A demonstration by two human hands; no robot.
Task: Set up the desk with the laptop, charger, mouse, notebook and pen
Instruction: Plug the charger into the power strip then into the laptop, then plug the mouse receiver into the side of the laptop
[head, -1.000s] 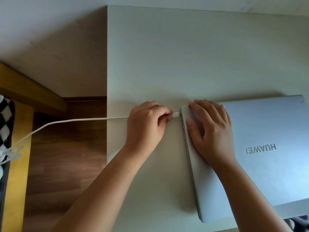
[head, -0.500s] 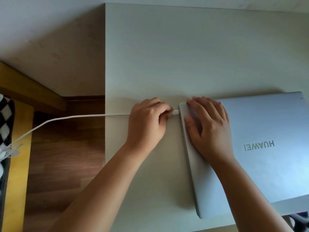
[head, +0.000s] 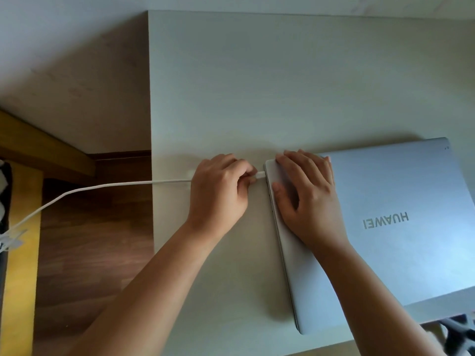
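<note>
The desk (head: 282, 86), pale and mostly bare, carries the closed laptop (head: 398, 240) on the side away from the gripping hand, its near corner jutting past the front edge. The right hand (head: 311, 199) lies flat and spread on the lid, fingers apart, clamped on nothing, pressing just beyond the plug. The left hand (head: 221, 194) has its thumb and fingers pinched together on the charger cable (head: 108, 186), which trails back from the grip off the desk edge. Ahead of the pinch, the plug (head: 261, 174) meets the laptop's side; whether it is fully seated I cannot tell. The step looks like plugging in; next calls for a straight, firm push, then letting go. Mouse, notebook and pen are not in view.
</note>
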